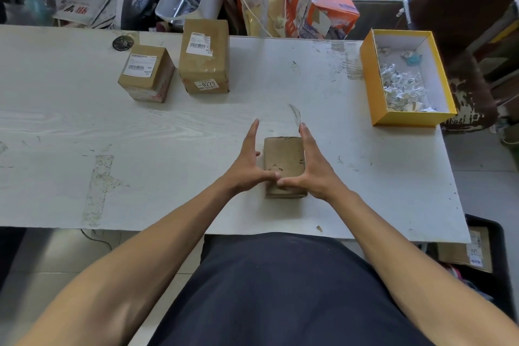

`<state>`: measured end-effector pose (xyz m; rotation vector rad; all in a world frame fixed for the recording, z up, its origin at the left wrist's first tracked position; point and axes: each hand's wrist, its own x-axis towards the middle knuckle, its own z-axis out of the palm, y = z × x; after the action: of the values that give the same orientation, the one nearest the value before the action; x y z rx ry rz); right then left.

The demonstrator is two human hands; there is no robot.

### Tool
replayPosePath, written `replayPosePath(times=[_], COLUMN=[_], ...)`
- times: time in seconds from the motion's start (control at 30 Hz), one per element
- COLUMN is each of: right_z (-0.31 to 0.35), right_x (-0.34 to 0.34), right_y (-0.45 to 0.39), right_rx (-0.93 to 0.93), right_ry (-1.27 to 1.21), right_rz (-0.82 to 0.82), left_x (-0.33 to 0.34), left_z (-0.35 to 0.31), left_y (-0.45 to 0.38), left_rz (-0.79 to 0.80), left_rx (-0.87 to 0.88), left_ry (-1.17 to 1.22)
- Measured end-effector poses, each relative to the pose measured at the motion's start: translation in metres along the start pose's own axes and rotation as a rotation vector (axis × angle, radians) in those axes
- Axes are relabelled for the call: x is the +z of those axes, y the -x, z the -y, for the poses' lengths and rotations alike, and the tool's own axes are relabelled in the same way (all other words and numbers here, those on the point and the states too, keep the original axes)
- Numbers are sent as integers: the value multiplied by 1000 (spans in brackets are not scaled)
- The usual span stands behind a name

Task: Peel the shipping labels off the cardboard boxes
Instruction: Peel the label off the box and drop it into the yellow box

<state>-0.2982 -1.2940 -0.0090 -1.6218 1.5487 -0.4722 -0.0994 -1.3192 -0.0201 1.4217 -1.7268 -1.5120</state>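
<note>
A white table (196,126) carried three cardboard boxes. Two stood well apart from the hands at the far left, a taller box (205,64) with two labels and a smaller box (146,76) with one, apparently waiting their turn. A yellow tray (376,87) at the right held crumpled scraps, likely peeled labels. The near box (283,157), its top bare, sat between the left hand (248,166) and right hand (311,168), both flat and spread, thumbs meeting over it, probably to lift or turn it.
</note>
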Motion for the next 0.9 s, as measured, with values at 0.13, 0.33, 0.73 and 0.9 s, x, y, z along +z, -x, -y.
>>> replayPosePath(times=[0.13,0.33,0.73,0.9], right_z=[0,1,6,-3], right_x=[-3,-8,-28,-27], right_y=[-1,-10,-26,0], right_rx=[-37,-42,-65,-93], right_ry=[54,86,282,431], right_rz=[65,58,-92,95], left_x=[-14,-21,-22,-18], left_z=[0,-1,-17,-16], left_y=[-6,-19,-16,-10], left_rz=[134,210,216,301], left_rx=[64,66,113,151], left_ry=[-179,-325,-545,-836])
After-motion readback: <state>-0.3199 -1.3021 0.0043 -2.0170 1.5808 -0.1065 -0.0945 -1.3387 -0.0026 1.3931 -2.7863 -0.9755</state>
